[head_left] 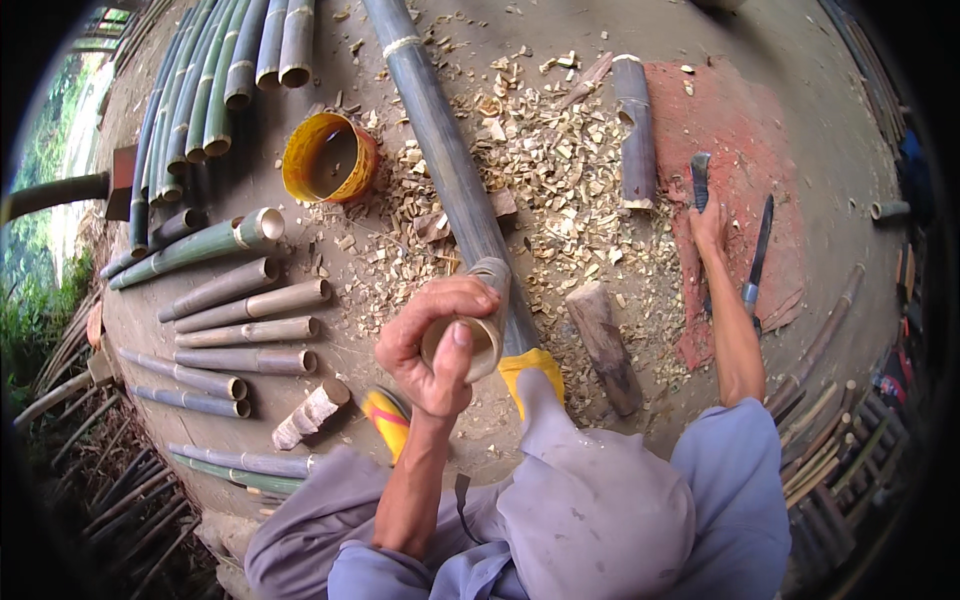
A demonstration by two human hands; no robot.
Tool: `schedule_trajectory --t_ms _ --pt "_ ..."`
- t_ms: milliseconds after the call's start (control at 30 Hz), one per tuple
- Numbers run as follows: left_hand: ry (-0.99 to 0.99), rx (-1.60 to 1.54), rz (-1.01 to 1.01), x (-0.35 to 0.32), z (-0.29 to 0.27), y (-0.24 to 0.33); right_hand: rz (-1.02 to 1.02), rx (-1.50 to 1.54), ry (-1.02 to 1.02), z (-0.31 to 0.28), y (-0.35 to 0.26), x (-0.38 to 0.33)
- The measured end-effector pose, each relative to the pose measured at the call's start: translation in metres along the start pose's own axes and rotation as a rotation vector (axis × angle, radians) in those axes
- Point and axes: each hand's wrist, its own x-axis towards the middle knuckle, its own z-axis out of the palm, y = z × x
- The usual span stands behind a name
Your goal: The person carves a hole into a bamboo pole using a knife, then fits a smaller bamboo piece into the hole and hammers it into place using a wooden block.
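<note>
My left hand (432,345) is wrapped around a short bamboo tube (490,345), with its open, hollow end turned up toward me. Behind the tube runs a long dark bamboo pole (440,150), which lies on the ground and ends near my yellow boot (528,372). Out to the right, my right hand (709,222) closes on a dark curved tool (700,175) over a red cloth (740,120). The rest of that tool is hidden by the hand and forearm. A long-bladed knife (761,250) lies on the cloth just to the right.
Wood chips (560,160) cover the ground ahead. A yellow bucket (330,160) of liquid stands left of the pole. Cut bamboo lengths (250,305) lie at left. A notched bamboo piece (637,140) and a short log (604,345) lie between pole and cloth.
</note>
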Motion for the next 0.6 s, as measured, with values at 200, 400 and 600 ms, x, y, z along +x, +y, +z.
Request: schedule_trajectory --t_ms 200,400,600 --pt "-0.056 0.016 0.063 0.006 -0.002 0.001 -0.038 0.464 -0.009 -0.049 -0.052 -0.049" --pt "-0.056 0.105 0.062 0.009 -0.001 0.005 -0.102 0.941 -0.329 -0.085 -0.124 -0.123" --pt "-0.153 0.142 0.056 0.018 -0.005 0.004 -0.152 0.913 -0.585 -0.089 -0.143 -0.164"
